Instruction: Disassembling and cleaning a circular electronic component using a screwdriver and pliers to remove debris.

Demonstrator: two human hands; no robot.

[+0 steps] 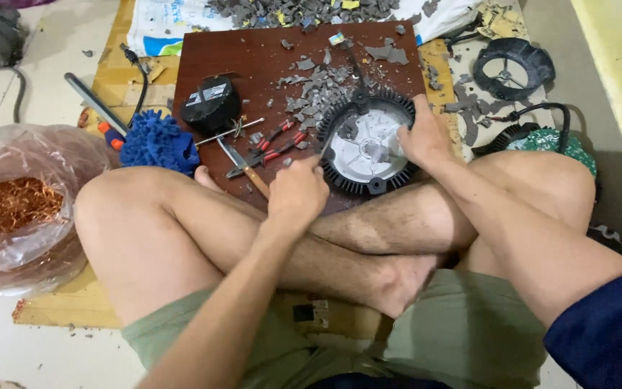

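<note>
A round black finned disc [347,176] with a pale grey metal centre [368,144] lies on a dark brown board [253,57] in front of my crossed legs. My right hand [422,137] grips the disc's right rim. My left hand [296,194] is closed around a thin metal tool [325,148], and its tip rests at the left inner edge of the disc. Grey broken fragments [318,83] are scattered on the board just beyond the disc.
Red-handled pliers [278,144], a wooden-handled blade [242,169] and a black round part [212,104] lie left on the board. A blue fluffy mitt [156,140] and a plastic bag of copper wire [8,205] sit further left. A black ring [512,68] lies far right.
</note>
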